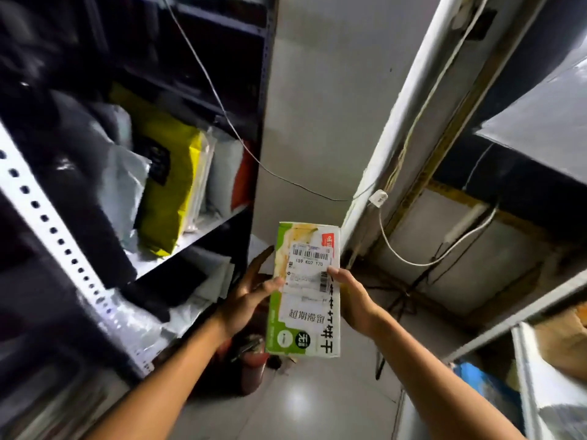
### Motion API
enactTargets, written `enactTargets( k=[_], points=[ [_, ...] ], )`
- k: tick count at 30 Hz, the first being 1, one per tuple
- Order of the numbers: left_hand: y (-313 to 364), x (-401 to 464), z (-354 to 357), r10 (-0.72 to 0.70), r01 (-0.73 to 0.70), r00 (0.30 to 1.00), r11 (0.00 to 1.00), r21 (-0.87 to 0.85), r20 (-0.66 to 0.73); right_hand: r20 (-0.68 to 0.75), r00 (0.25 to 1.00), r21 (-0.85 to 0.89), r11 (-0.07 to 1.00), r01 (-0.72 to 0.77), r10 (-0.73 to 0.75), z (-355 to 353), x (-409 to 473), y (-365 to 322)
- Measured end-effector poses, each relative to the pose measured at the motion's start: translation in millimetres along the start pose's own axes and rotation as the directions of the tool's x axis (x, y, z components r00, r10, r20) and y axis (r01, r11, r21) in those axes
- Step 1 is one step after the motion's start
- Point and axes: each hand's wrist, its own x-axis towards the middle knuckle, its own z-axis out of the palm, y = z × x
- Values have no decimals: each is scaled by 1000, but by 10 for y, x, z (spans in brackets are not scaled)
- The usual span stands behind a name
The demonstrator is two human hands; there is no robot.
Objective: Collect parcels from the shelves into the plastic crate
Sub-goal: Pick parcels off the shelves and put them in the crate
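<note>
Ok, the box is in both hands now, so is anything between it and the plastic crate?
Cannot tell: no plastic crate shows in this view. The green-and-white box is held between the left hand and right hand, with bare floor below it.

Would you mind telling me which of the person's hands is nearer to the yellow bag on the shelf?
Left. The left hand holds the box's left edge, below and right of the yellow bag; the right hand holds the far edge, farther away.

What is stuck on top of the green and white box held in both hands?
A white shipping label with barcodes covers the upper face of the box. The right hand thumb overlaps the label's edge; the print beneath the label is hidden.
</note>
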Motion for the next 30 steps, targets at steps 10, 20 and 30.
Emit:
enactTargets(
  k=[10,20,30],
  points=[
    [-391,-1077,-238,-147,116,895,988,-99,-421,472,852,-227,965,-132,227,683,265,418],
    [-402,-2054,-495,-201,157,728,980,-126,-656,597,700,-330,915,-233,393,1608,188,729],
    [-94,-2920,-1131,-187,183,689,980,-81,-700,667,638,-346,918,-192,385,2742,-50,884]
  ],
)
